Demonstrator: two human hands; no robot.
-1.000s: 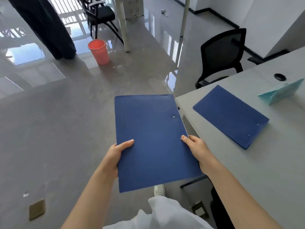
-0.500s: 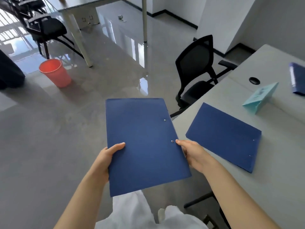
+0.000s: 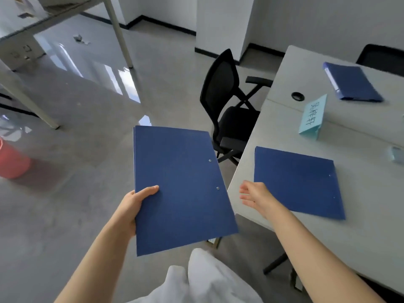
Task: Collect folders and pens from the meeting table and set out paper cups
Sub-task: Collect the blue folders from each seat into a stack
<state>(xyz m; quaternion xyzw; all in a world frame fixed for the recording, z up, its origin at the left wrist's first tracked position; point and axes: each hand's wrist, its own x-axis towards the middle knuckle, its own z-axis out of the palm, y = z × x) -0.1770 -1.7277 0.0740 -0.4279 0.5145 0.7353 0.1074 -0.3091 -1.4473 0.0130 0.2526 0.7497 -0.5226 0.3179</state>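
Observation:
My left hand [image 3: 133, 204] grips the left edge of a blue folder [image 3: 181, 189], thumb on top, holding it flat in the air beside the grey meeting table [image 3: 360, 232]. My right hand [image 3: 254, 196] is off that folder, fingers spread and relaxed, over the table's near corner. It hovers just left of a second blue folder [image 3: 299, 182] lying flat on the table. A third blue folder [image 3: 352, 84], thicker, lies farther back on the table.
A pale teal name card [image 3: 312, 117] stands on the table near a black cable hole [image 3: 297, 96]. A black office chair [image 3: 227, 106] sits at the table's left side. A red bucket [image 3: 11, 160] stands on the floor at far left. Another table [image 3: 32, 25] stands behind.
My right hand has let go of the held folder and moved right toward the folder on the table. The view has swung right, bringing the far folder into sight.

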